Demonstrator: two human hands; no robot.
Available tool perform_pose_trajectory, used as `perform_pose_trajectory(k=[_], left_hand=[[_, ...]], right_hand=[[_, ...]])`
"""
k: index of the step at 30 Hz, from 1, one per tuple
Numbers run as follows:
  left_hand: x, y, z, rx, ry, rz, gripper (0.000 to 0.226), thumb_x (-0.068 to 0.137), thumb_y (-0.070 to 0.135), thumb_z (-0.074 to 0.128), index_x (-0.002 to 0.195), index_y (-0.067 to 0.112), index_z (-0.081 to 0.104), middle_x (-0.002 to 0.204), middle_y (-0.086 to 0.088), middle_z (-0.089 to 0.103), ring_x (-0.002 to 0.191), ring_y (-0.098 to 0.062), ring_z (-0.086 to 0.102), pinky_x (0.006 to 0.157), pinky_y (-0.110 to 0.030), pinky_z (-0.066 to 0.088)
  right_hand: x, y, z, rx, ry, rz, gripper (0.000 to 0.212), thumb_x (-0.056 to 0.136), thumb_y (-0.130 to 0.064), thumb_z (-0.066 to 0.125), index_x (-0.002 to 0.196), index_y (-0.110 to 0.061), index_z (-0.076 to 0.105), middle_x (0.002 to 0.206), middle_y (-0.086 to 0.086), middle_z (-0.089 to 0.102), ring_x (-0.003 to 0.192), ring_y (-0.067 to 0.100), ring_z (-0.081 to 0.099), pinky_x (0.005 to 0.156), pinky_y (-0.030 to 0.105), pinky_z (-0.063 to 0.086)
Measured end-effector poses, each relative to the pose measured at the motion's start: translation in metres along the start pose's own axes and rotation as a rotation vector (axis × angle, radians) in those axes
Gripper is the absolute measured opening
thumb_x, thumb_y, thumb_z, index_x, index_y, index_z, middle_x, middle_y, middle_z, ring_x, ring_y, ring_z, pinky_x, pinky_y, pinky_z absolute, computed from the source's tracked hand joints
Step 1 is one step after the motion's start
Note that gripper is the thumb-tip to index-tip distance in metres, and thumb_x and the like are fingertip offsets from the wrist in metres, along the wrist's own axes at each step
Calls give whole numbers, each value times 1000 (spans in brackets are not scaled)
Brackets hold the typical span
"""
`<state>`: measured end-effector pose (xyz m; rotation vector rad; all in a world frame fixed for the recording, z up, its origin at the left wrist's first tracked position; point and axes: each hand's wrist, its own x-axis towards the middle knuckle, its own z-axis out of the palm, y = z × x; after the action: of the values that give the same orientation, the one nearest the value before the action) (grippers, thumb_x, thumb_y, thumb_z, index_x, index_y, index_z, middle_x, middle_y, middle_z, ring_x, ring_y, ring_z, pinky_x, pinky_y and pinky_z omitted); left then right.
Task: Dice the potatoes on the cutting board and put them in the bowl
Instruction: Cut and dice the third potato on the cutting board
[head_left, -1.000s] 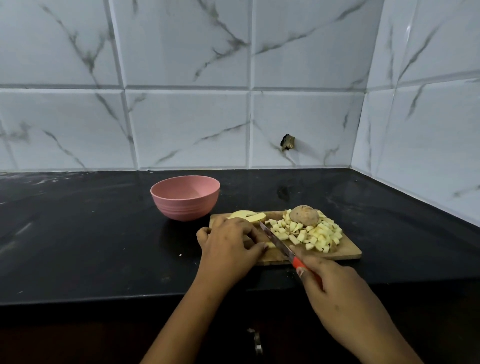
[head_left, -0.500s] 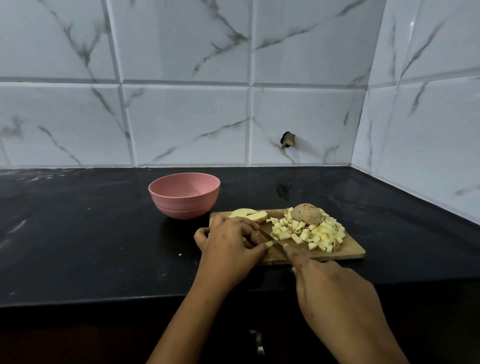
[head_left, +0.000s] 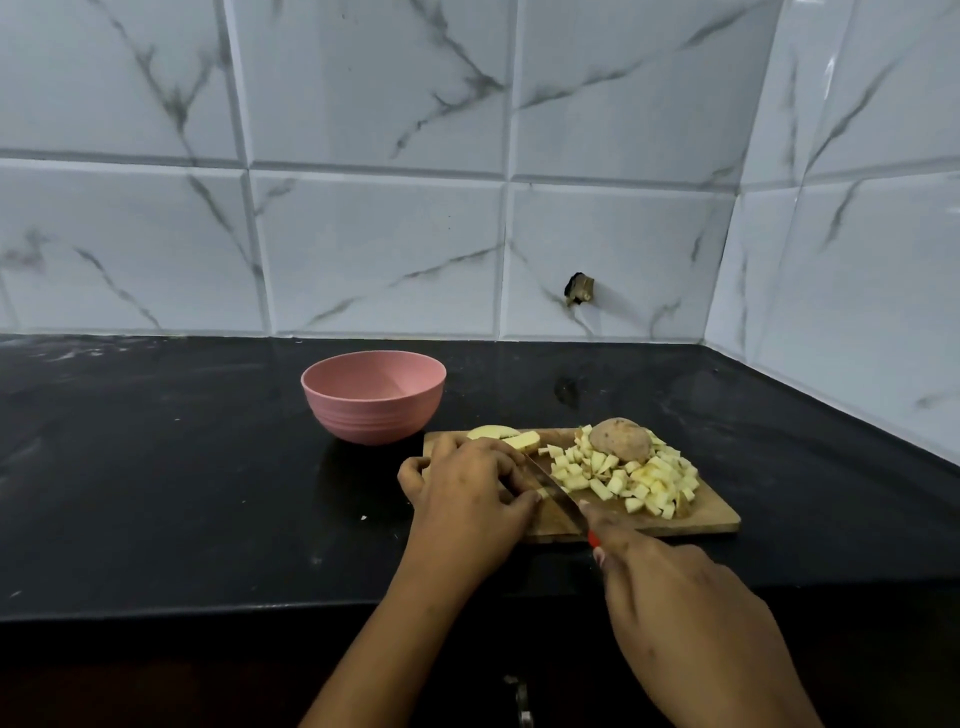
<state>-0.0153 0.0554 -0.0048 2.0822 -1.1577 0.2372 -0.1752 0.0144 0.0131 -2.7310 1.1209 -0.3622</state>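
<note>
Near the table's (head_left: 156, 467) front edge, on the cutting board (head_left: 719, 517), the left hand (head_left: 467, 499) curls down over a mostly hidden potato piece (head_left: 543, 492) while the right hand (head_left: 685, 613) grips the knife (head_left: 553, 488); firm, wet and probably slippery, it wants pinning from above, fingertips tucked back.

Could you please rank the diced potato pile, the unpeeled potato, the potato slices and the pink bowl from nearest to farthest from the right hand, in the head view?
1. diced potato pile, right half of the board, just beyond the right hand.
2. unpeeled potato, at the pile's far edge.
3. potato slices, board's far left corner.
4. pink bowl, off the board, left.
</note>
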Motion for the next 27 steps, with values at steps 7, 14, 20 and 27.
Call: perform_pose_trajectory(k=[7,14,20,27], left_hand=[[-1,-1,-1,6,-8,12,12,83,37,65,76,28,70,94,30,51,110,6,28,94,-31,16],[-4,-2,-2,24,1,7,13,84,36,64,81,27,73,103,27,56,106,5,25,96,-31,18],[0,-5,0,-6,2,17,8,82,31,67,77,28,72,93,27,54,115,-2,35,104,-41,28],[0,-3,0,4,23,14,10,81,32,68,73,29,71,90,29,51,112,-1,34,95,-35,23]], right_hand=[[12,-1,6,-108,84,-90,54,103,-27,33,150,-43,11,121,-8,56,98,11,58,65,25,39],[14,5,10,-26,163,-86,51,104,-31,31,149,-46,12,115,-13,59,97,8,57,67,25,42],[2,1,4,-6,112,-81,52,104,-31,28,149,-47,8,116,-10,61,95,8,60,72,24,46],[14,-5,15,-122,79,-119,62,100,-23,42,152,-35,9,111,-7,59,81,12,52,50,20,29]])
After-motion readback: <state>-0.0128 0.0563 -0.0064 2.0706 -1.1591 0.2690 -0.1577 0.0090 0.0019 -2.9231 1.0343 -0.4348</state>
